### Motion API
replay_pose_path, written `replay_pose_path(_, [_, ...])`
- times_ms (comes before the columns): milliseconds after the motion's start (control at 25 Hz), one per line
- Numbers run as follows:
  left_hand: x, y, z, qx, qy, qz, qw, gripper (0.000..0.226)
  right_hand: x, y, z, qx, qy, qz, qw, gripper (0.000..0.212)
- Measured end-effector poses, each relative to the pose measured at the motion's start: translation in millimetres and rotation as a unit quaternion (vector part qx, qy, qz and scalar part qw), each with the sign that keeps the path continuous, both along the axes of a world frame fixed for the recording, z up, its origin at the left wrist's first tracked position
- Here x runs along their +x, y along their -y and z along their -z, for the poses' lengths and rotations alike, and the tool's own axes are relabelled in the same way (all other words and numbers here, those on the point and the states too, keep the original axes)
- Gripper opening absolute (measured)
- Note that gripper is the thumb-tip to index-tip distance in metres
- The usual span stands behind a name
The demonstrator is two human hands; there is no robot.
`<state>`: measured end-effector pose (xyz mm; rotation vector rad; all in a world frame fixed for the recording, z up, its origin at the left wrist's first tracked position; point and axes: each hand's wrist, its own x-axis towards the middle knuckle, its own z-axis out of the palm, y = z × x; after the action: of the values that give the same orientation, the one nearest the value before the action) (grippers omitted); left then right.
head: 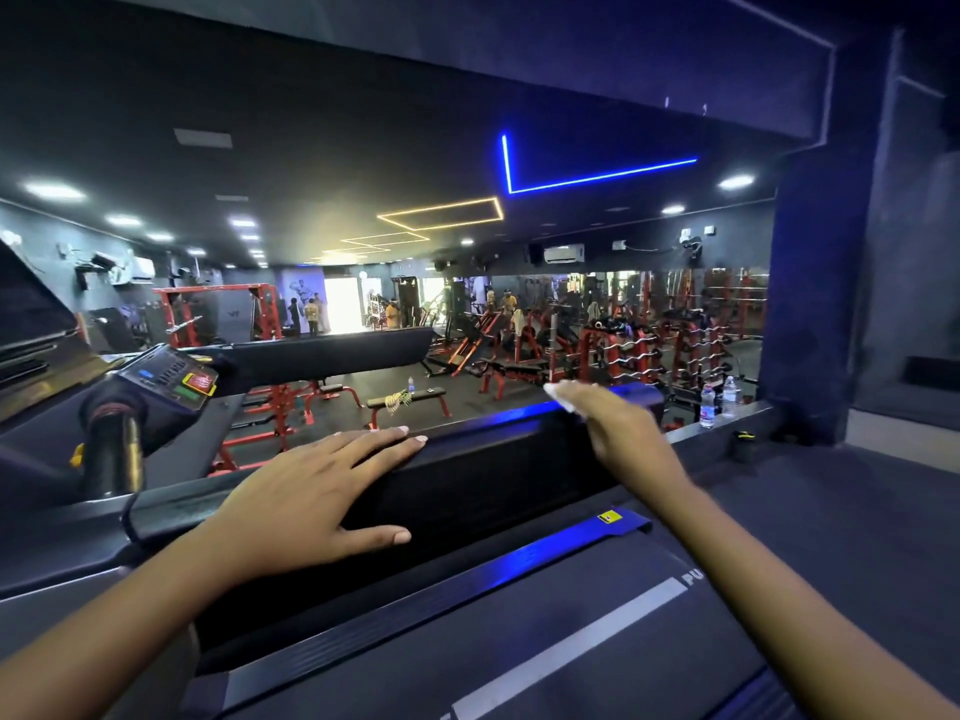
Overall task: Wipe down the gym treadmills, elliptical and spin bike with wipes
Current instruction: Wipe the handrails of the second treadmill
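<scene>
I stand on a dark treadmill whose belt deck [597,631] runs across the bottom of the view. Its black side handrail [493,459] crosses in front of me. My left hand [311,491] rests flat on the rail's near part, fingers straight over the top and thumb down its side. Farther right, my right hand [618,428] lies over the rail's top edge with straight fingers on a white wipe [561,396], which peeks out at the fingertips. The treadmill's console [166,376] with coloured buttons sits at the left.
Beyond the rail, the lower gym floor holds red benches [410,400], racks and barbell stands [649,350]. Two water bottles [707,405] stand on a ledge at the right, next to a dark pillar [815,304]. Several people stand far back.
</scene>
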<state>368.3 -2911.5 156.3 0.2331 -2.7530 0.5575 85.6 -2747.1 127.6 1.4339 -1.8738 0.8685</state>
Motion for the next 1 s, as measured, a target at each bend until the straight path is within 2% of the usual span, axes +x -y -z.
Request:
replay_pose_path(120, [-15,-3,-9,0.057,0.006,0.033,0.998,0.086,44,12,50,-0.068,-0.078,-0.070,0.992,0.043])
replay_pose_path(200, [-36,-7,-17,0.058,0.033,0.039,0.997,0.091,38,16,65,-0.101,-0.091,-0.059,0.989,0.043])
replay_pose_path(360, [-81,-11,-24,0.086,0.083,0.060,0.991,0.083,-10,6,63,-0.145,-0.044,0.036,0.988,0.051])
replay_pose_path(480, [-88,-10,-19,0.057,0.110,0.032,0.992,0.083,-49,-7,59,-0.139,0.018,0.089,0.986,0.059])
replay_pose_path(560, [-88,-11,-18,0.042,0.110,0.036,0.992,0.086,-61,-14,48,-0.140,0.063,0.092,0.984,0.058])
replay_pose_path(640, [-88,-11,-19,0.049,0.110,0.041,0.992,0.086,-47,-9,34,-0.143,0.052,0.033,0.988,0.053])
replay_pose_path(800, [-87,-16,-19,0.050,0.107,0.035,0.992,0.086,0,13,25,-0.034,-0.092,-0.106,0.990,0.045])
replay_pose_path(840, [-87,-18,-20,0.046,0.105,0.036,0.993,0.086,-7,13,22,-0.019,-0.102,-0.106,0.989,0.045])
replay_pose_path(1000, [-86,-16,-19,0.047,0.108,0.041,0.992,0.086,-59,0,8,0.027,-0.051,-0.043,0.997,0.056])
